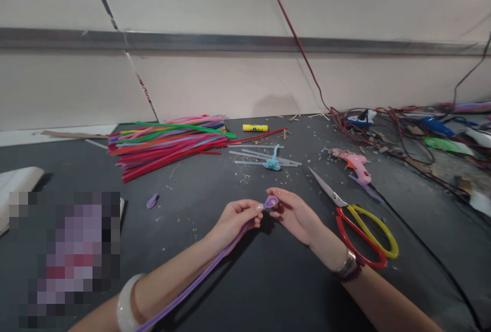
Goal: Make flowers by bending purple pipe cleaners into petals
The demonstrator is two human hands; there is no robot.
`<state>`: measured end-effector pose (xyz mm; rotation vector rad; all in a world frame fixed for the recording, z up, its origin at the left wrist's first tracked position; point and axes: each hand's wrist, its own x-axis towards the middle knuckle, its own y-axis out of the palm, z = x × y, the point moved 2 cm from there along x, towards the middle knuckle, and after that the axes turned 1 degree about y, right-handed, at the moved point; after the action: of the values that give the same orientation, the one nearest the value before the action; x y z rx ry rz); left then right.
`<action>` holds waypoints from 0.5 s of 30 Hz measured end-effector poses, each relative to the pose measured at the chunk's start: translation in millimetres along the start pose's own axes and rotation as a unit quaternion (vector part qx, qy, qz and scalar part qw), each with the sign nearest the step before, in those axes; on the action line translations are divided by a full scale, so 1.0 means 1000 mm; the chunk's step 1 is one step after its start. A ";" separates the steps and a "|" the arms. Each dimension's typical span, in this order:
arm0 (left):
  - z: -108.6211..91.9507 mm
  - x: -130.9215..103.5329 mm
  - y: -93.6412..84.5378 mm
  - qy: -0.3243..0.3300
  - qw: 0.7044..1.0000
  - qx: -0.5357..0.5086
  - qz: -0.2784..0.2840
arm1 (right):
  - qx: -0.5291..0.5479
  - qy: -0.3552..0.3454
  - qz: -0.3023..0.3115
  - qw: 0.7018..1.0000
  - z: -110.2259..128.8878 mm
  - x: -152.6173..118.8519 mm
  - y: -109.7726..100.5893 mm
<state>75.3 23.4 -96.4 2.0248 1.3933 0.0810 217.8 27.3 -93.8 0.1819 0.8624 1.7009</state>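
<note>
A long purple pipe cleaner (199, 281) runs along my left forearm, its far end bent into a small loop. Pinched just below that loop is my left hand (240, 217), fingers closed on the stem. My right hand (295, 214) has its thumb and fingertips curled around the loop, touching it. To the left lies a small purple looped piece (152, 201). Beyond my hands sits a light-blue pipe cleaner shape (272, 162) with an upright stem, on several translucent glue sticks (261, 155).
Scissors (360, 224) with red and yellow handles lie right of my right hand, near a pink glue gun (355, 163) with a black cord. A colourful pipe cleaner bundle (172, 145), a yellow tube (255, 128) and tangled cables (391, 127) lie farther back. A blurred patch covers the lower left.
</note>
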 end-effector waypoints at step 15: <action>-0.002 0.000 -0.001 0.016 0.999 0.027 -0.012 | -0.083 -0.031 0.052 0.995 0.002 -0.002 0.005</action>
<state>73.6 24.5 -95.4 2.0596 1.4539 0.0666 215.6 26.1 -88.8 0.1689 0.6707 1.8457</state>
